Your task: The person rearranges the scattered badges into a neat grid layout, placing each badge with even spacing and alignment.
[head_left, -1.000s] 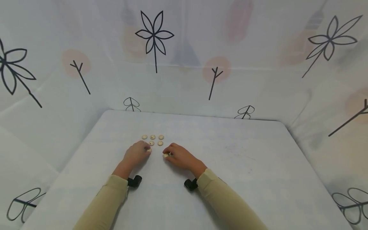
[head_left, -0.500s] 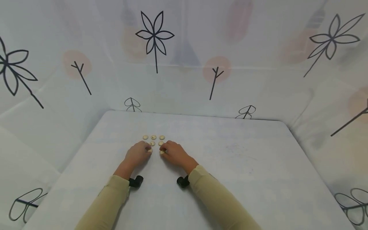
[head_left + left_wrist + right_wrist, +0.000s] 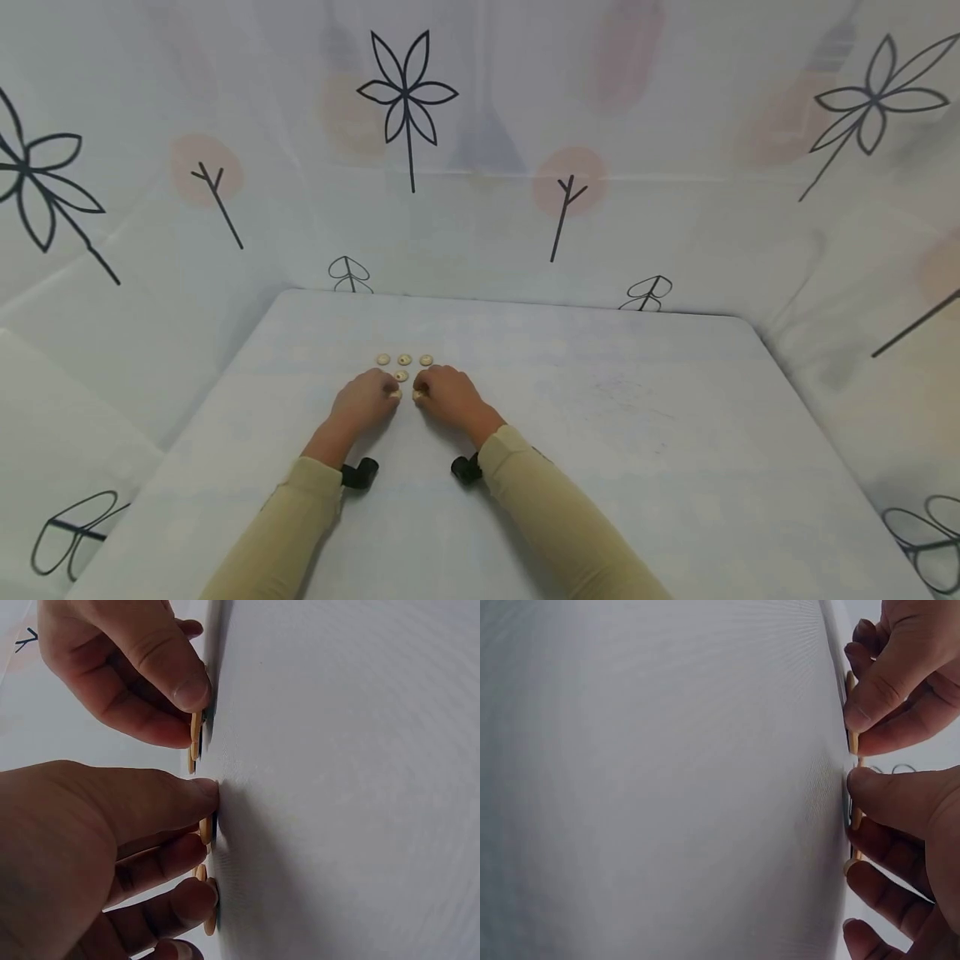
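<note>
Several small round pale wooden discs lie flat on the white table, three of them in a far row, with the middle disc [image 3: 405, 359] showing a dark spot. Nearer, another disc [image 3: 401, 376] sits between the hands. My left hand [image 3: 366, 402] pinches a disc [image 3: 206, 829] at the tabletop between thumb and finger; its other fingers reach a second disc [image 3: 211, 909]. Just right of it, my right hand [image 3: 450, 398] pinches a disc [image 3: 856, 817] by its edge, low against the surface. Its fingers partly cover the discs behind.
The white table [image 3: 600, 467] stretches wide to the right and in front of the hands. A pale curtain [image 3: 480, 217] printed with plant outlines surrounds it at the back and sides. Black wrist cameras, such as the left one [image 3: 362, 473], sit close above the tabletop.
My right hand has moved left and slightly away from me with its disc, closing in on the left hand and covering a second-row disc. My left hand stays at its disc.
</note>
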